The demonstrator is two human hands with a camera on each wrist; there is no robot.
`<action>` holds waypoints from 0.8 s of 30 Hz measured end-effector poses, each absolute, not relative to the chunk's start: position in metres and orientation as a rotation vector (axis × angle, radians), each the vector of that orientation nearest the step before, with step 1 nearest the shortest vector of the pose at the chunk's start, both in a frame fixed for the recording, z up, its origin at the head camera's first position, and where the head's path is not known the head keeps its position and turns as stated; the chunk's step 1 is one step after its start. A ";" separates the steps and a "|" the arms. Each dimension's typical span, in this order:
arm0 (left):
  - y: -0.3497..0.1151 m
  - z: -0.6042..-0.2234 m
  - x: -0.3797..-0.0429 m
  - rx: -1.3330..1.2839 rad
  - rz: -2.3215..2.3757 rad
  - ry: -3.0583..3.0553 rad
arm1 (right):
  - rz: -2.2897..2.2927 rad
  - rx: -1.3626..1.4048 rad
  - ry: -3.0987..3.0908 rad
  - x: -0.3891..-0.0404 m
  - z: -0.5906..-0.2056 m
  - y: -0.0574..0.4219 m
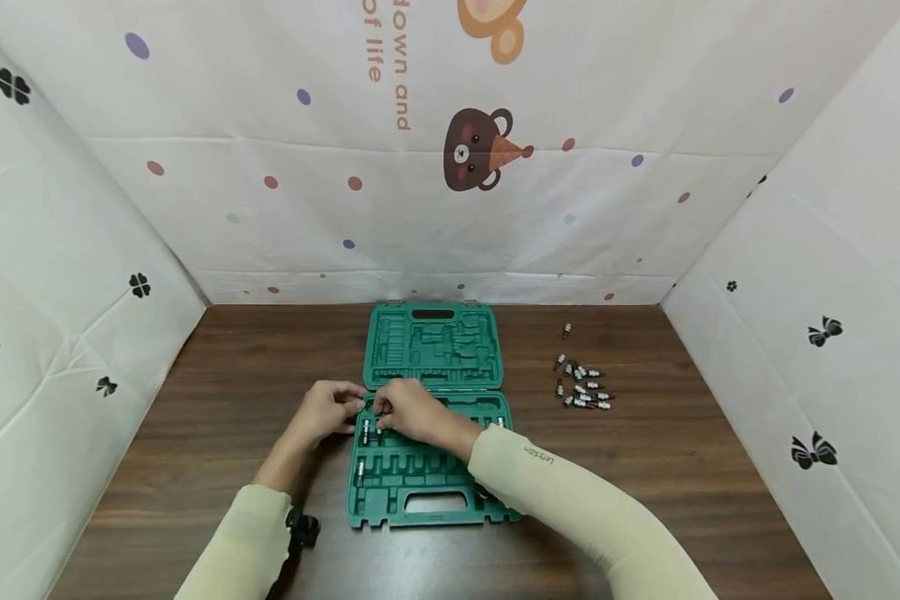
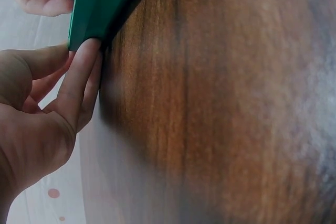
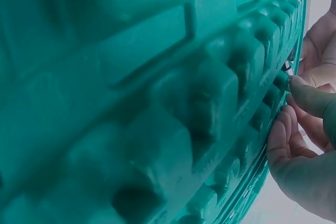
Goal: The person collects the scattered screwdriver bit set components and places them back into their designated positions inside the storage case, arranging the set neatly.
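Note:
A green plastic tool case (image 1: 432,454) lies open on the table, its moulded slots facing up. At its upper left corner my left hand (image 1: 326,412) holds the edge, thumb on the rim and fingers along the outer side wall (image 2: 97,9). Over the leftmost slots my right hand (image 1: 412,410) pinches a small bit socket, mostly hidden by the fingers; a sliver of its metal shows between the fingertips in the left wrist view. Beside that hand, a silver-and-black bit socket (image 1: 366,431) sits in a slot. Another bit socket (image 1: 360,472) lies in the lower left.
The case lid (image 1: 432,346) lies folded back towards the rear wall. Several loose bit sockets (image 1: 583,398) are scattered on the wooden table (image 1: 270,358), to the right of the case. One bit socket (image 1: 501,422) sits at the case's right side. Printed cloth walls (image 1: 435,225) enclose the table.

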State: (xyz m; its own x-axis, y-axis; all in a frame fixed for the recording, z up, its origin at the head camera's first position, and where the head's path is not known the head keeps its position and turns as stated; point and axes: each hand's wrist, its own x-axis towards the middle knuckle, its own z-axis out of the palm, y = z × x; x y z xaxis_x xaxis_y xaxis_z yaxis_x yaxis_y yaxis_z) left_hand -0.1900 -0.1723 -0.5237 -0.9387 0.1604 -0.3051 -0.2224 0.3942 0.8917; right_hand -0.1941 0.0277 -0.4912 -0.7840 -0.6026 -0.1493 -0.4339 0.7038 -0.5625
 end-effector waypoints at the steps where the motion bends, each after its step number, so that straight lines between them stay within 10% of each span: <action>1: -0.172 -0.523 -0.190 -0.058 1.560 2.313 | -0.733 -0.810 2.593 -0.194 -0.491 0.027; 24: -0.173 -0.522 -0.188 -0.037 1.568 2.297 | -0.696 -0.767 2.606 -0.199 -0.488 0.020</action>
State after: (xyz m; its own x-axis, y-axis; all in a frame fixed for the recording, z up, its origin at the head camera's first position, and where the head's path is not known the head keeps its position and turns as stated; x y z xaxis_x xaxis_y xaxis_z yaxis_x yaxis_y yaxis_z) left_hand -0.1883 -0.1733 -0.5216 -0.9355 0.1774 -0.3056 -0.2200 0.3842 0.8966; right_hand -0.1990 0.0200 -0.4878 -0.7981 -0.5763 -0.1757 -0.4121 0.7349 -0.5386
